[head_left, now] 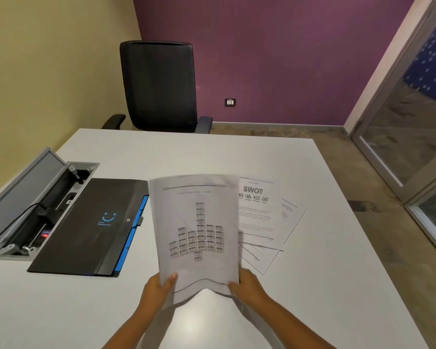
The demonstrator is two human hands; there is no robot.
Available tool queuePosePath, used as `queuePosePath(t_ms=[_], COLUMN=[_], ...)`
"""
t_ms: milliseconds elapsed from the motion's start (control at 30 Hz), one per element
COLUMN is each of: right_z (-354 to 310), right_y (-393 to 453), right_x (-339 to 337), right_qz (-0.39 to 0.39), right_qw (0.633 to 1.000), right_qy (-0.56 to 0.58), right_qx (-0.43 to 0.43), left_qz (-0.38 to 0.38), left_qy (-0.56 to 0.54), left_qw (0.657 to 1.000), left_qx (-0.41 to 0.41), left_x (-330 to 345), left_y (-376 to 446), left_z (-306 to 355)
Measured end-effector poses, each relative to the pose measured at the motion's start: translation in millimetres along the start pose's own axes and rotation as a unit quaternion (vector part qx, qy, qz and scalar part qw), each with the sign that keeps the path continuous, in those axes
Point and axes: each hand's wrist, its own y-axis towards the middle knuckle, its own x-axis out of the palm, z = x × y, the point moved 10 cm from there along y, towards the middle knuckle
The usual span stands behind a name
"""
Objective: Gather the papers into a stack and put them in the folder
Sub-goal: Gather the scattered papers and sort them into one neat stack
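The fingers of the left hand are curled round the lower left corner of a lifted sheet, thumb on its printed face; those of the right hand are closed on the lower right corner. The near edge is bowed upward between the two grips, probably because the hands are pressed slightly toward each other, which keeps the thin paper stiff enough to be carried.

The white desk fills the lower view, with a black office chair drawn up at twelve o'clock. At nine o'clock an open cable box is sunk into the surface, its lid raised and a plug seated inside. Just beside it, toward the centre, the black folder lies flat and closed, blue tabs showing along its right edge; it is not yet opened to receive anything.

The held sheet, printed with a chart of small boxes, is raised at the centre, partly over the loose papers. These lie fanned at about two o'clock from the hands: a page headed SWOT on top, other sheets skewed beneath it. They are apparently left spread so that each can be taken in turn. Gathering is judged to be at an early stage, most pages being still on the desk.
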Motion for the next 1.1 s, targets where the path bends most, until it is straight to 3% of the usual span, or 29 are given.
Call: queuePosePath(t_ms=[133, 233, 400, 567, 633, 767, 1100], right_z=[1.1, 9.5, 25.2, 32.7, 35.7, 45.1, 64.9], right_y=[6.5, 9.5, 9.9, 7.0, 11.5, 22.1, 20.2], right_x=[2.7, 3.5, -28.2, -66.9, -63.5, -33.4, -77.4], right_qz=[0.002, 0.007, 0.121, 0.223, 0.186, 0.03, 0.027], right_qw=[1.0, 0.999, 0.991, 0.967, 0.957, 0.962, 0.958], right_qy=[0.026, 0.036, 0.052, -0.123, -0.222, -0.273, -0.283], right_qx=[-0.003, 0.01, 0.012, -0.028, -0.029, -0.015, 0.037], left_qz=[0.066, 0.06, 0.106, 0.184, 0.19, 0.201, 0.2], left_qy=[-0.006, 0.022, 0.041, 0.056, 0.05, 0.025, -0.004], left_qw=[0.996, 0.992, 0.985, 0.977, 0.977, 0.977, 0.98], left_qx=[-0.055, -0.106, -0.128, -0.089, -0.078, -0.062, -0.014], left_x=[-17.8, -21.5, -37.4, -53.6, -52.5, -46.4, -37.8], left_y=[6.4, 7.4, 3.3, 2.7, 4.3, 1.3, -5.8], left_z=[-11.6, -29.2, -40.7, -26.0, -21.7, -8.7, 6.7])
